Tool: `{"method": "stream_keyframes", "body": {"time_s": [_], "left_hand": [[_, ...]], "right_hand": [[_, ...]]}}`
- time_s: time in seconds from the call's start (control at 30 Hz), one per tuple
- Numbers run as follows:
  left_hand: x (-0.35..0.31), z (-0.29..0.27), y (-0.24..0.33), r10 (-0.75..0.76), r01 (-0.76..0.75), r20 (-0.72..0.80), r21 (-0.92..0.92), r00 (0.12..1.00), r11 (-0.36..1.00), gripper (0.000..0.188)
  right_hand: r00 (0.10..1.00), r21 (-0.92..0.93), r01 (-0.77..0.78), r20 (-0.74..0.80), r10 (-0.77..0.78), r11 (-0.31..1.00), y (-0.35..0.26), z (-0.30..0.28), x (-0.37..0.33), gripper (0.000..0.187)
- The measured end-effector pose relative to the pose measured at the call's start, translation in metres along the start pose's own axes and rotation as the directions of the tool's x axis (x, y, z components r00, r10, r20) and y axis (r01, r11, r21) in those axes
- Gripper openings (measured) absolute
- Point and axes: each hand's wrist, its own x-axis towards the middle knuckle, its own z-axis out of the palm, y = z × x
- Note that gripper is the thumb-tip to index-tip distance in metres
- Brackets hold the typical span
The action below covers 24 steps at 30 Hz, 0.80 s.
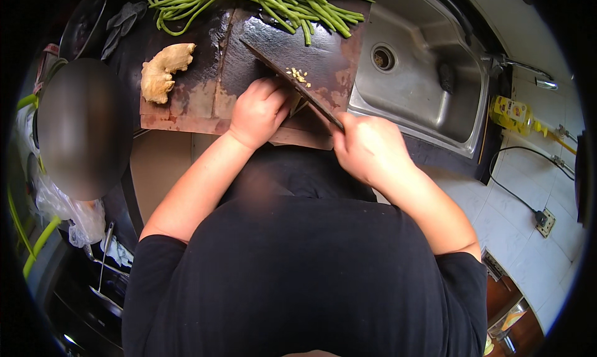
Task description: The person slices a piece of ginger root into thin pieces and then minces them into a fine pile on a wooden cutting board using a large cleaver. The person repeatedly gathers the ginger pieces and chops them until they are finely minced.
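Observation:
My right hand (373,147) is closed round the handle of a kitchen knife (287,76), whose dark blade slants across the wooden cutting board (180,112). Curled close to the blade's near side, my left hand (258,111) presses down on the board. What its fingers hold is hidden, though a small pale bit shows between hand and blade. Beyond the blade lies a little heap of chopped pale pieces (298,76). A knobbly piece of ginger (165,72) rests at the board's left. Long green beans (267,1) are spread along the far side.
A steel sink (416,77) adjoins the counter on the right, with a tap (546,82) and a yellow bottle (511,114) beyond. At left are a grey cloth (123,26), a plastic bag (71,211) and a ladle (104,299).

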Motion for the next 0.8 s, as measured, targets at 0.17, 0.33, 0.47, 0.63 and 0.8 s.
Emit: {"method": "stream_keyframes", "body": {"time_s": [0.17, 0.33, 0.47, 0.63, 0.8], "left_hand": [[0.000, 0.001, -0.003, 0.024, -0.025, -0.027, -0.026, 0.999, 0.999, 0.021], [0.000, -0.003, -0.002, 0.052, -0.059, -0.105, -0.066, 0.993, 0.996, 0.020], [-0.002, -0.001, -0.001, 0.010, -0.012, -0.076, -0.034, 0.997, 0.999, 0.021], [-0.005, -0.001, -0.002, -0.011, 0.011, -0.022, -0.022, 1.000, 1.000, 0.021], [0.001, -0.002, -0.002, 0.025, -0.037, -0.113, -0.109, 0.993, 0.993, 0.018]], "right_hand": [[0.993, 0.130, 0.041, -0.116, -0.026, 0.991, 0.015, 0.022, 0.003, 0.019], [0.972, 0.055, 0.133, -0.201, -0.120, 0.990, 0.013, 0.010, -0.009, 0.022], [0.996, 0.018, 0.056, -0.072, -0.054, 0.998, 0.003, 0.000, -0.009, 0.020], [0.999, -0.033, -0.033, 0.017, 0.034, 0.999, -0.009, 0.005, 0.008, 0.021], [0.994, 0.159, 0.015, -0.113, 0.003, 0.987, 0.014, 0.020, 0.003, 0.019]]}}
